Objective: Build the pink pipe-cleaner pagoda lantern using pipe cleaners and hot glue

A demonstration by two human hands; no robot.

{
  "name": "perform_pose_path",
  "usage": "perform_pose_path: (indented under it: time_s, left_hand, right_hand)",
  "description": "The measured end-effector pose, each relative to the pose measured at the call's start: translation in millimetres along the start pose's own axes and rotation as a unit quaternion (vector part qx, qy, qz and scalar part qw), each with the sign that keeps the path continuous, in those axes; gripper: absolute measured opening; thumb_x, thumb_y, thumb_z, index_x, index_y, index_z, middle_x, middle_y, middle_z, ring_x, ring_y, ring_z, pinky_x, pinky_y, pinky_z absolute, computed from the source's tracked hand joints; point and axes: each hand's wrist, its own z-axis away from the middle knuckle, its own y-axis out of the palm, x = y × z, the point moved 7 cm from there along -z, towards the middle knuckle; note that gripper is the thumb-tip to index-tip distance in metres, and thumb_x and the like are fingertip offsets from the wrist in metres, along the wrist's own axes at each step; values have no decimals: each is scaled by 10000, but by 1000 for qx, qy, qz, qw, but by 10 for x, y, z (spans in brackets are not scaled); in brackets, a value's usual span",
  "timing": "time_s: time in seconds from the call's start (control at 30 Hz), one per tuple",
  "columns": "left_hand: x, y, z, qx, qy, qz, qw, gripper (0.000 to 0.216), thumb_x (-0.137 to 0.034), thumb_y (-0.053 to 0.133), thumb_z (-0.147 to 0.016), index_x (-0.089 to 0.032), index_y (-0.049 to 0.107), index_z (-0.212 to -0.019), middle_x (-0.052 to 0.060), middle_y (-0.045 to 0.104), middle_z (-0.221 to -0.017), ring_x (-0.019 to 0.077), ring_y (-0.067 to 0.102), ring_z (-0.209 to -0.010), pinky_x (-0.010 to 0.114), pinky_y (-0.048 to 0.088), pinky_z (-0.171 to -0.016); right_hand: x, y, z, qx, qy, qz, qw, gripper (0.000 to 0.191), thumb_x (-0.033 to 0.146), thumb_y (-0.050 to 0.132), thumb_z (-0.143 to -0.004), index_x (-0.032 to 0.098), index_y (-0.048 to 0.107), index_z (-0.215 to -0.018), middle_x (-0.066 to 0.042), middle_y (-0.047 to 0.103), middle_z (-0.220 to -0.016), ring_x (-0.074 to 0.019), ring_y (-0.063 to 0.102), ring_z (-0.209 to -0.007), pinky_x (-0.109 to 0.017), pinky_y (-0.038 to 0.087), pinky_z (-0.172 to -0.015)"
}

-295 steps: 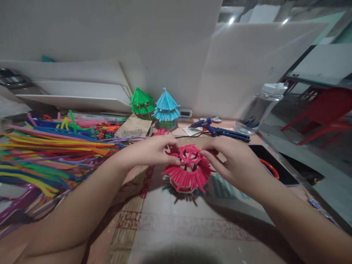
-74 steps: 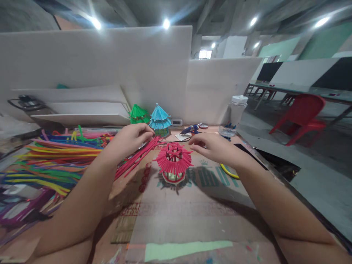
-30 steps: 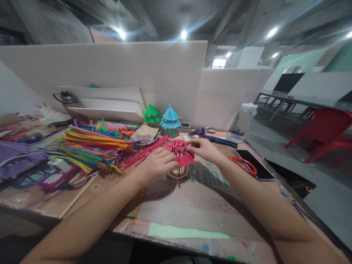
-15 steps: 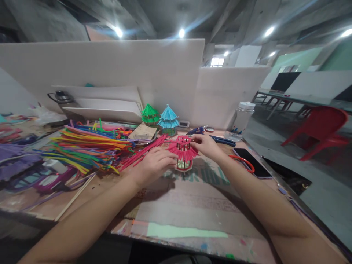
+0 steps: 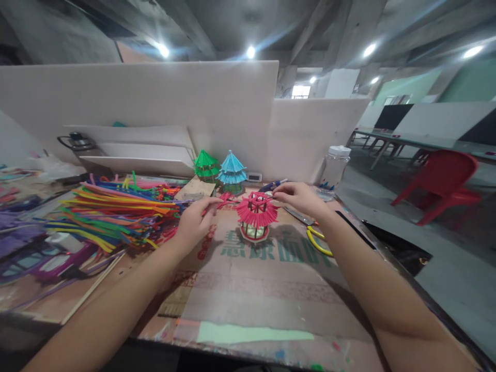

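Observation:
A small pink pagoda model (image 5: 256, 214) made of pipe cleaners stands on a cardboard sheet (image 5: 267, 294) in the middle of the table. My left hand (image 5: 194, 222) is to its left, fingers pinched on a pink pipe cleaner (image 5: 223, 203) that reaches toward the model's top. My right hand (image 5: 300, 199) hovers just right of the model's roof, fingers curled together; what they hold, if anything, is too small to make out.
A pile of coloured pipe cleaners (image 5: 112, 212) covers the left side. Green (image 5: 206, 165) and blue (image 5: 231, 171) finished pagodas stand at the back. Yellow-handled scissors (image 5: 313, 235), a clear jar (image 5: 332, 173), and a red chair (image 5: 442, 183) are to the right.
My left hand left the model's base and now pinches a pink pipe cleaner to its left. The right hand lifted slightly off the roof. The camera view shifted a little.

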Motion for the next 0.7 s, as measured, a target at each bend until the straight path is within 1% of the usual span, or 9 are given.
perform_pose_path:
  time_s: [0.1, 0.2, 0.3, 0.37, 0.4, 0.47, 0.53, 0.6, 0.7]
  left_hand:
    - [68, -80, -42, -22, -46, -6, 999, 337, -294, 383, -1012, -166, 647, -1176, 63, 733, -999, 193, 671, -845, 288, 511, -774]
    - [139, -42, -61, -19, -69, -11, 997, 345, -336, 390, -1016, -156, 637, -1177, 66, 722, -957, 210, 671, -860, 307, 519, -791]
    - [192, 96, -59, 8, -55, -14, 998, 335, -278, 424, -989, -168, 623, -1236, 96, 696, -1123, 238, 651, -1049, 367, 505, -947]
    - [211, 187, -43, 26, -36, -15, 999, 382, -232, 464, -955, -181, 581, -1316, 115, 623, -1300, 255, 569, -1240, 408, 437, -1081]
    - [219, 224, -31, 36, -31, -16, 999, 403, -220, 477, -944, -187, 566, -1336, 117, 594, -1349, 259, 535, -1290, 418, 411, -1115]
    - [242, 272, -1, 51, -34, -19, 998, 386, -212, 457, -953, -183, 569, -1321, 115, 622, -1299, 256, 570, -1241, 417, 445, -1082]
    - [265, 291, 26, 61, -48, -22, 997, 353, -208, 404, -974, -170, 592, -1270, 98, 681, -1112, 241, 643, -1051, 393, 517, -953]
    - [281, 291, 43, 61, -59, -26, 996, 353, -201, 371, -979, -162, 595, -1251, 80, 679, -995, 226, 648, -927, 367, 535, -861]
    - [299, 285, 46, 49, -63, -25, 996, 365, -183, 358, -964, -159, 574, -1257, 83, 664, -1043, 222, 637, -958, 354, 523, -869]
  right_hand:
    - [-7, -106, 3, -4, -3, -1, 1000, 279, 352, 564, -890, 155, 749, -962, -71, 764, -899, -180, 672, -801, -285, 493, -707]
    - [5, -149, 15, -1, -11, 9, 1000, 282, 357, 558, -904, 164, 750, -979, -64, 768, -904, -183, 676, -814, -285, 489, -708]
    - [54, -172, 42, 3, -22, 25, 999, 257, 342, 564, -912, 182, 755, -971, -60, 775, -957, -197, 684, -871, -294, 484, -744]
    - [103, -202, 70, 3, -29, 44, 999, 246, 335, 566, -916, 191, 758, -969, -57, 775, -964, -202, 681, -874, -302, 471, -753]
    - [130, -222, 86, 2, -33, 59, 998, 244, 332, 563, -919, 195, 760, -971, -54, 774, -956, -201, 677, -863, -305, 464, -750]
    - [181, -270, 119, -2, -38, 95, 995, 246, 331, 557, -929, 202, 760, -977, -50, 774, -941, -202, 670, -844, -309, 452, -737]
    - [223, -321, 152, -7, -37, 127, 991, 249, 336, 553, -938, 207, 759, -992, -53, 777, -951, -208, 671, -847, -312, 450, -730]
    - [259, -364, 184, -14, -33, 145, 989, 244, 334, 559, -942, 211, 756, -1016, -57, 781, -972, -215, 677, -856, -314, 452, -730]
    - [331, -394, 228, -20, -32, 162, 986, 238, 327, 558, -948, 220, 751, -1035, -55, 782, -984, -215, 681, -855, -313, 453, -732]
